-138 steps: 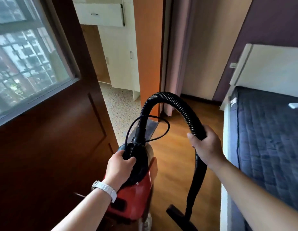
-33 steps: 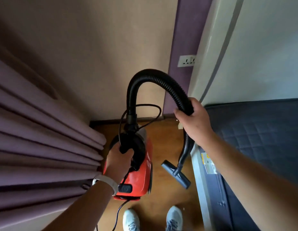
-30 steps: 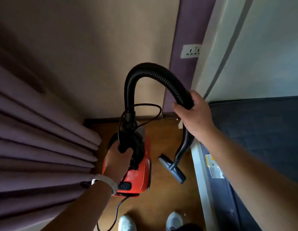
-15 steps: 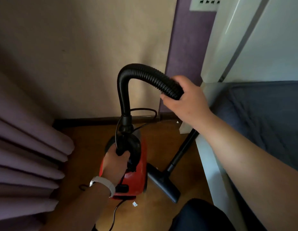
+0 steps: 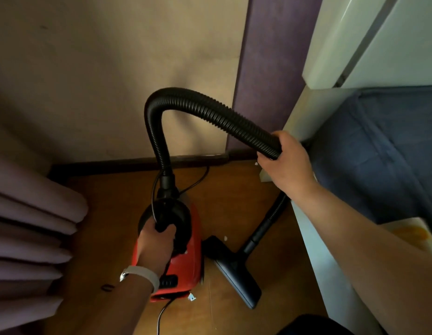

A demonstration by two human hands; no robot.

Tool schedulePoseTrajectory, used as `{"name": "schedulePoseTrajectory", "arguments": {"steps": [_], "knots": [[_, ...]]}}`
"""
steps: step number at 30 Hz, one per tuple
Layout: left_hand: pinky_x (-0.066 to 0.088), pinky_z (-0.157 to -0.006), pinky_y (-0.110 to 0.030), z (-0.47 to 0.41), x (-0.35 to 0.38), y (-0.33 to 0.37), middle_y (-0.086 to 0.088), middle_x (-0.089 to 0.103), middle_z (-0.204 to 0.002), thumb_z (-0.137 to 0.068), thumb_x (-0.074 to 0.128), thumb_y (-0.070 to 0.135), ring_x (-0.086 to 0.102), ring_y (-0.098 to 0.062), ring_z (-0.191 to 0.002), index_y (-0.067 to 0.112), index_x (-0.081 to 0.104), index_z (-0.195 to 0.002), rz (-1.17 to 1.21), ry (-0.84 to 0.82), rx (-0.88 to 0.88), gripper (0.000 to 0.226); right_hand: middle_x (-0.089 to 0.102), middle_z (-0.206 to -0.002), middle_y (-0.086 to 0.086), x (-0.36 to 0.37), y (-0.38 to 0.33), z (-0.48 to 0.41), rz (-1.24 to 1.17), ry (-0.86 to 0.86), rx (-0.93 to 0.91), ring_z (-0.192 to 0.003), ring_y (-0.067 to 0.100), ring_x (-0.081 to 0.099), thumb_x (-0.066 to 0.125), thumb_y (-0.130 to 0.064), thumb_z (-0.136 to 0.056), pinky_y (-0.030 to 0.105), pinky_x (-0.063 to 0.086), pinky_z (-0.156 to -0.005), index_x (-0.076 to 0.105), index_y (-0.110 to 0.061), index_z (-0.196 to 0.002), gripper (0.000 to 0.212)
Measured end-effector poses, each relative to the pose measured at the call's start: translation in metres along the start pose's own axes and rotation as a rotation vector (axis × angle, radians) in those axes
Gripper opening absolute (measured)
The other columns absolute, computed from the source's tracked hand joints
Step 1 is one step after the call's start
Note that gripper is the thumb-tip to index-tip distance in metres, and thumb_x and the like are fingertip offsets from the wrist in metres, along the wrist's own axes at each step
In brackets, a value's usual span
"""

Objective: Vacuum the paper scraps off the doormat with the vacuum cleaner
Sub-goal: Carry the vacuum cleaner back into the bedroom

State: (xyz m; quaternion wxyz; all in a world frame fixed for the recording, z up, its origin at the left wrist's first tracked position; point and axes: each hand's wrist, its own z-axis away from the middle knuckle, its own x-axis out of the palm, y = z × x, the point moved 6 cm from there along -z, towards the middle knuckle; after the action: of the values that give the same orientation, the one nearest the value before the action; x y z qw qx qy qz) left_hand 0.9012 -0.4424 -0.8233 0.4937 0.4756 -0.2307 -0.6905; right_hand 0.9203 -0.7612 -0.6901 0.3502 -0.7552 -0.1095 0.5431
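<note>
Vacuum cleaner [image 5: 186, 262], red body, black top: stood on the wooden floor [image 5: 108, 238] between curtain [image 5: 29, 226] and bed [image 5: 379, 153]; long axis ran from the person toward the wall, hose end facing the skirting.
Left hand [image 5: 157, 245], pale wristband [image 5: 142, 274]: fingers curled round the black carry handle on the body.
Hose [image 5: 210, 112], black, ribbed: rose from the body's far end and arched over to the right.
Right hand [image 5: 285, 163]: wrapped round the hose past the arch.
Wand [image 5: 265, 226]: slanted down and left from under that hand.
Floor head [image 5: 234, 269]: flat on the floor just beside the body's right side; long axis diagonal, far end nearest the body.
Paper scraps: one [image 5: 191, 296] at the body's near corner, one [image 5: 225, 237] by the floor head's far end
</note>
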Motion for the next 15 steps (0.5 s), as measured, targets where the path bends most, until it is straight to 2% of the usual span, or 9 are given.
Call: {"name": "schedulePoseTrajectory", "arguments": {"steps": [3, 7, 10, 12, 15], "knots": [[0.054, -0.054, -0.035, -0.008, 0.002, -0.006, -0.007, 0.069, -0.081, -0.092, 0.060, 0.010, 0.067, -0.026, -0.067, 0.020, 0.062, -0.102, 0.030, 0.004, -0.020, 0.015, 0.058, -0.100, -0.005, 0.012, 0.024, 0.002, -0.034, 0.074, 0.062, -0.098, 0.018, 0.061, 0.073, -0.024, -0.085, 0.046, 0.058, -0.082, 0.060, -0.019, -0.110, 0.029], [0.048, -0.046, -0.029, -0.013, 0.013, -0.007, -0.009, 0.066, -0.072, -0.091, 0.059, 0.006, 0.059, -0.021, -0.055, 0.017, 0.063, -0.095, 0.097, -0.042, -0.026, 0.012, 0.059, -0.097, -0.003, 0.032, 0.049, 0.005, -0.108, 0.108, 0.155, -0.094, 0.019, 0.062, 0.070, -0.026, -0.088, 0.043, 0.058, -0.081, 0.058, -0.022, -0.105, 0.021], [0.046, -0.045, -0.028, -0.015, 0.032, -0.005, -0.009, 0.062, -0.068, -0.091, 0.058, 0.005, 0.054, -0.020, -0.051, 0.013, 0.063, -0.092, 0.130, -0.109, -0.032, 0.009, 0.059, -0.093, -0.003, 0.038, 0.054, 0.000, -0.165, 0.148, 0.171, -0.089, 0.015, 0.060, 0.066, -0.030, -0.091, 0.030, 0.051, -0.072, 0.058, -0.026, -0.102, 0.015], [0.046, -0.048, -0.030, -0.019, 0.049, -0.004, -0.009, 0.061, -0.065, -0.092, 0.057, 0.005, 0.053, -0.023, -0.051, 0.011, 0.063, -0.091, 0.142, -0.154, -0.048, 0.008, 0.058, -0.087, -0.009, 0.036, 0.051, -0.008, -0.230, 0.177, 0.180, -0.080, 0.004, 0.057, 0.066, -0.027, -0.092, 0.020, 0.043, -0.065, 0.057, -0.029, -0.102, 0.014], [0.046, -0.052, -0.033, -0.020, 0.074, -0.004, -0.009, 0.059, -0.063, -0.091, 0.058, 0.005, 0.051, -0.024, -0.052, 0.008, 0.062, -0.093, 0.161, -0.212, -0.062, 0.006, 0.058, -0.086, -0.013, 0.035, 0.048, -0.018, -0.288, 0.183, 0.188, -0.074, -0.013, 0.056, 0.067, -0.025, -0.093, 0.005, 0.039, -0.056, 0.059, -0.025, -0.108, 0.017]]}}
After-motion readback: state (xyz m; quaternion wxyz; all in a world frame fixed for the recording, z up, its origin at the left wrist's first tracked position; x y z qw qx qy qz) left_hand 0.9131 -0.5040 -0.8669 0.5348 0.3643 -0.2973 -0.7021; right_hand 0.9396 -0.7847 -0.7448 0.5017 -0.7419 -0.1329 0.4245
